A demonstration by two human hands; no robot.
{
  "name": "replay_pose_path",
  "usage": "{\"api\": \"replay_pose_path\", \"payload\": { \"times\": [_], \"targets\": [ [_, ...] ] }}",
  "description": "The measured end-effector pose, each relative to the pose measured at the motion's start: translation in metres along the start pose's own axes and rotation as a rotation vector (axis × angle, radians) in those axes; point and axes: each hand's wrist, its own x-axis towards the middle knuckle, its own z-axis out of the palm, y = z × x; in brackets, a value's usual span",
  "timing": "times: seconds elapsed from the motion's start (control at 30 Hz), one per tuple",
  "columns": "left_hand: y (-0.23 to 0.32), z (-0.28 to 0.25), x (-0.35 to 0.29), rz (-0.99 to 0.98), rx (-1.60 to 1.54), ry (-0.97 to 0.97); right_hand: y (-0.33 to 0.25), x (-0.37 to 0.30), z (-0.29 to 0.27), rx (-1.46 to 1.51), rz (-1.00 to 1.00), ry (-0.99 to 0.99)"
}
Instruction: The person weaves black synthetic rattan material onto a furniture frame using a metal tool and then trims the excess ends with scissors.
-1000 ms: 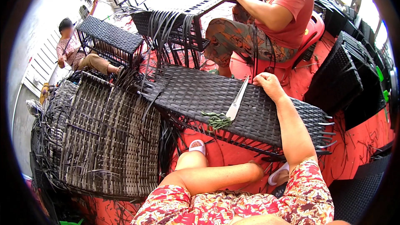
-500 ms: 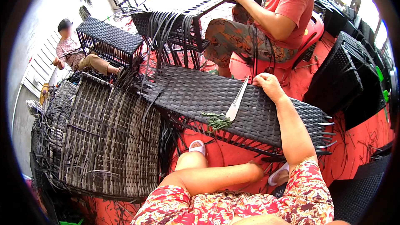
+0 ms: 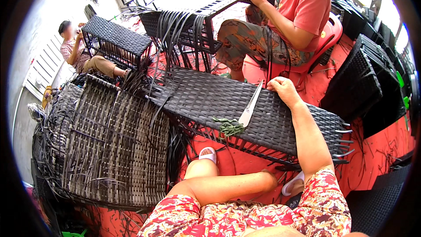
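Observation:
My right hand [image 3: 283,90] rests at the far edge of a black woven wicker panel [image 3: 219,94], its fingers bent and closed together. A thin dark strip [image 3: 268,57] rises just behind the fingertips; whether they pinch it I cannot tell. Just left of the hand, a pair of scissors [image 3: 250,109] lies on the weave with blades pointing away and green cloth [image 3: 228,127] wrapped about the handles. Loose strip ends [image 3: 344,140] stick out at the panel's right end. My left hand does not show.
A co-worker in a red shirt [image 3: 302,6] sits across, both hands on a black frame [image 3: 219,6] draped with strips. Another person [image 3: 72,48] sits far left beside a woven piece [image 3: 116,35]. A brownish woven panel [image 3: 114,145] stands near left; dark panels [image 3: 355,79] lean right.
The far-left person's hand has come up toward the head. The co-worker's hands have shifted slightly on the frame. My right hand has hardly moved, and the scissors lie as before.

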Motion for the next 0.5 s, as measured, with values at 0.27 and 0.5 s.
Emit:
{"api": "replay_pose_path", "payload": {
  "times": [0.27, 0.5],
  "targets": [
    [0.0010, -0.0035, -0.0012, -0.004, 0.014, -0.006, -0.0005, -0.0006, -0.0004, 0.005, -0.003, 0.008],
    [-0.0003, -0.0046, -0.0029, -0.003, 0.013, -0.028, 0.0015, 0.0003, 0.0000, 0.001, -0.011, 0.002]
  ]
}}
